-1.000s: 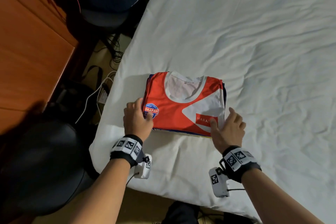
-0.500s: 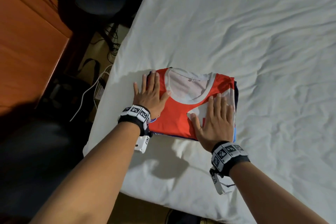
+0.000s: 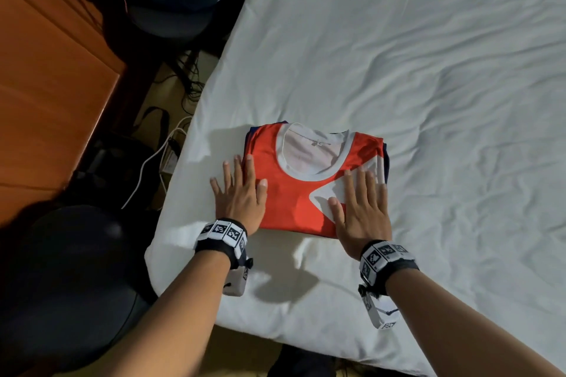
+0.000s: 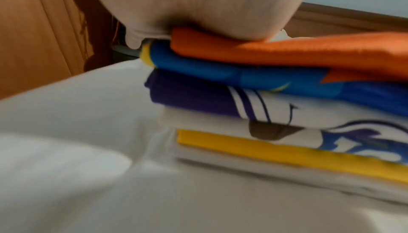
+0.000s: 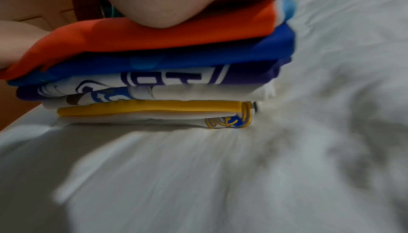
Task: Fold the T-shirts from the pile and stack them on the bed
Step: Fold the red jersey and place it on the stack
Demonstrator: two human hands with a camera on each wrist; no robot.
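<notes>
head view shows the folded red-orange t-shirt with a white collar and a white arrow print (image 3: 306, 193) lying on top of a stack of folded t-shirts (image 4: 287, 118), near the front left corner of the bed with the wrinkled white sheet (image 3: 398, 55). both my hands are flat on it with the fingers straight and a little spread, holding nothing, only pressing down. my left hand (image 3: 240, 193) lies over the left edge of the shirt, so its outer fingers (image 3: 226, 174) reach past the cloth above the sheet. my right hand (image 3: 361, 208) lies fully on the right part, over the white print.

the stack is directly in front of me, between my two hands, and the collar points away from me. its long side runs from left to right, so each hand covers one end and neither is clearly nearer. in the left wrist view i see the layers under my palm: orange, blue, dark purple, white with a print, then yellow and white at the bottom. the right wrist view shows the same order, and the edges are nearly in line there, though the picture is blurred.

i judge that i am flattening the top shirt to settle the stack. i see no unfolded t-shirts on the bed, so i think the task is close to its end. if i take my hands off, i should lift them straight up, because a sideways pull can slide the slippery top layer off the others.
</notes>
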